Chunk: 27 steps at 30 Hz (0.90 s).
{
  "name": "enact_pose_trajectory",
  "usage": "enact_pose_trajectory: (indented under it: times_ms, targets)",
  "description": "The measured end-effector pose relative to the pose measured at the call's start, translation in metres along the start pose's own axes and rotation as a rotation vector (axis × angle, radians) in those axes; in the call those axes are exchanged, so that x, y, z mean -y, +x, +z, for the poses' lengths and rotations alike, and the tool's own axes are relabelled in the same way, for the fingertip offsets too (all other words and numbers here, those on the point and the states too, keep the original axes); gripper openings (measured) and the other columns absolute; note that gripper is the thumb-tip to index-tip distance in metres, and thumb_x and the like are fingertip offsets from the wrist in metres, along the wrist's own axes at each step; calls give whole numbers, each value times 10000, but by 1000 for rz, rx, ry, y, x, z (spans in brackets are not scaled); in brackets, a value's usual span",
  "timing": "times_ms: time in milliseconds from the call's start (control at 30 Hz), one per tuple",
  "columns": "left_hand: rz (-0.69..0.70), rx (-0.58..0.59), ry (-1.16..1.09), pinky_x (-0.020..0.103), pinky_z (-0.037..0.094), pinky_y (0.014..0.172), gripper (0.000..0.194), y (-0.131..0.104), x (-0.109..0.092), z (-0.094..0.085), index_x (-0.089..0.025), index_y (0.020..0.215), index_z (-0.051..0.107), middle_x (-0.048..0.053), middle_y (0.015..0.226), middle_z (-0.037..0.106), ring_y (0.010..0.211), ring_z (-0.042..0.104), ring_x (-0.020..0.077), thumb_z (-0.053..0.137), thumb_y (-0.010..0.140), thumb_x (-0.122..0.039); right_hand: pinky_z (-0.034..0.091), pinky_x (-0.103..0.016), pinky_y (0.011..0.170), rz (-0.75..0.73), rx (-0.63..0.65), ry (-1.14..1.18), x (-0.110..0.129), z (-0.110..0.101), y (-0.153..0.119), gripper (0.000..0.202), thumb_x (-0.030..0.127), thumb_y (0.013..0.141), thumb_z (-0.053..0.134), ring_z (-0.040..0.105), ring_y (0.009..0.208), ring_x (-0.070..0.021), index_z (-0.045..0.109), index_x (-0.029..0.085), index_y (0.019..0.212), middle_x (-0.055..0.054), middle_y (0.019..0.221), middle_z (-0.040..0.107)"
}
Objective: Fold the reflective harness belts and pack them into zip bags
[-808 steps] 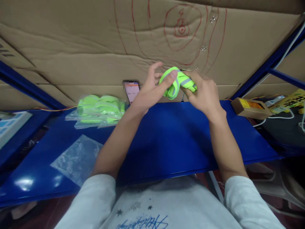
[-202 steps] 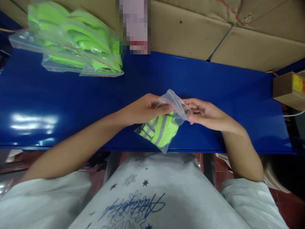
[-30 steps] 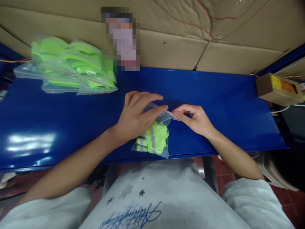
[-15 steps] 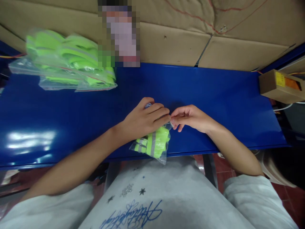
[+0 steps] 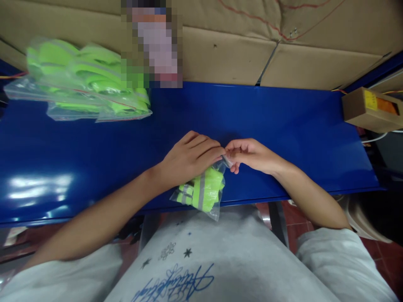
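A clear plastic bag (image 5: 206, 191) holds folded neon-yellow fabric with grey reflective stripes. It lies by the front edge of the blue table (image 5: 277, 121). Over the bag's upper part rests my left hand (image 5: 197, 157), its fingers bent together and gripping the bag; part of the bag is hidden beneath it. My right hand (image 5: 247, 155) pinches the bag's upper right edge between thumb and fingers, close to the left fingertips.
Several clear bags of neon-yellow striped fabric (image 5: 88, 79) are piled at the back left. A brown cardboard box (image 5: 362, 109) with a yellow label stands at the right end. Cardboard panels (image 5: 226, 54) line the back. A blurred-out patch (image 5: 157, 46) covers something there.
My left hand has shifted slightly, and its fingers now cover the bluish patch seen near its knuckles before. More of the bag's edge shows at my right fingertips. The view has moved a little.
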<state>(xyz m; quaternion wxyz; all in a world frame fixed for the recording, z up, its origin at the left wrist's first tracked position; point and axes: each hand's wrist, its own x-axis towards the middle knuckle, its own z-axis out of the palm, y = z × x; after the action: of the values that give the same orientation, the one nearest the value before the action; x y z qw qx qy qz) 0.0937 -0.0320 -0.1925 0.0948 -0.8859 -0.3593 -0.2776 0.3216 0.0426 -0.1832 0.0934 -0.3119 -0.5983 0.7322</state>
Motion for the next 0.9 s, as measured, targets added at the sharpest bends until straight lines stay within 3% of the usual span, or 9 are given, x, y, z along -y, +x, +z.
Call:
enact_pose_trajectory:
  times_ms: [133, 267, 367, 500, 633, 900]
  targets:
    - [-37, 36, -27, 368, 469, 789, 210, -2, 0, 1, -278, 1056, 717, 18, 1030, 781, 917, 692, 187, 536, 1031, -177, 629, -228, 619, -3, 74, -14, 4, 2, -4, 201, 322, 906, 745, 723, 666, -117, 672, 135, 921, -21, 763, 728]
    - [-29, 5, -106, 374, 460, 773, 172, -4, -1, 1, -278, 920, 706, 2, 952, 777, 878, 692, 184, 583, 1009, -197, 602, -205, 578, 3, 99, -71, 3, 2, -7, 227, 301, 829, 839, 690, 648, -98, 683, 149, 892, 0, 766, 720]
    - [44, -24, -31, 356, 458, 747, 153, -3, -2, 1, -269, 893, 691, -14, 924, 775, 859, 697, 171, 608, 1005, -207, 587, -187, 567, 35, 106, -91, 1, -1, -7, 234, 300, 792, 869, 675, 639, -86, 704, 154, 871, 6, 767, 721]
    - [190, -167, 117, 320, 472, 738, 131, 1, -4, -1, -223, 875, 675, -18, 868, 761, 801, 676, 144, 646, 985, -159, 629, -220, 644, 149, 176, -6, 1, -6, -5, 300, 345, 773, 892, 735, 742, -129, 743, 137, 929, -36, 828, 761]
    - [228, -213, 116, 305, 486, 735, 100, 5, -6, -4, -195, 872, 675, 4, 863, 761, 805, 675, 146, 691, 955, -140, 644, -247, 661, 218, 224, 111, -1, -8, -2, 325, 338, 744, 919, 751, 747, -151, 751, 118, 913, -56, 835, 773]
    - [224, -207, 69, 284, 503, 691, 154, 5, -4, -5, -201, 859, 665, 0, 868, 759, 769, 675, 135, 620, 1002, -166, 654, -279, 725, 197, 230, 153, 1, -4, -2, 277, 361, 823, 852, 758, 789, -164, 753, 112, 889, -70, 849, 774]
